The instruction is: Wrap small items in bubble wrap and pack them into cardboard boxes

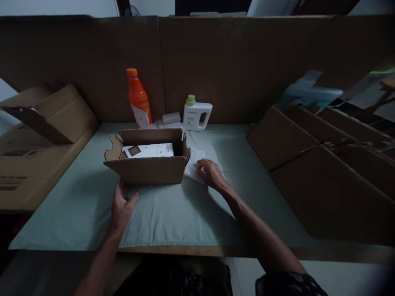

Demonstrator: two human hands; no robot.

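Observation:
An open cardboard box stands on the green cloth in front of me. Inside it lies a white carton with brown squares printed on it. My left hand is at the box's lower left corner, thumb spread away from the fingers; the fingertips are partly hidden by the box. To the right of the box lies a clear piece of bubble wrap. My right hand has its fingers bent and closed on the right edge of this wrap.
An orange bottle, a white roll and a white jug with a green cap stand behind the box. Large cardboard boxes flank the cloth at left and right; a pale blue jug rests in the right one.

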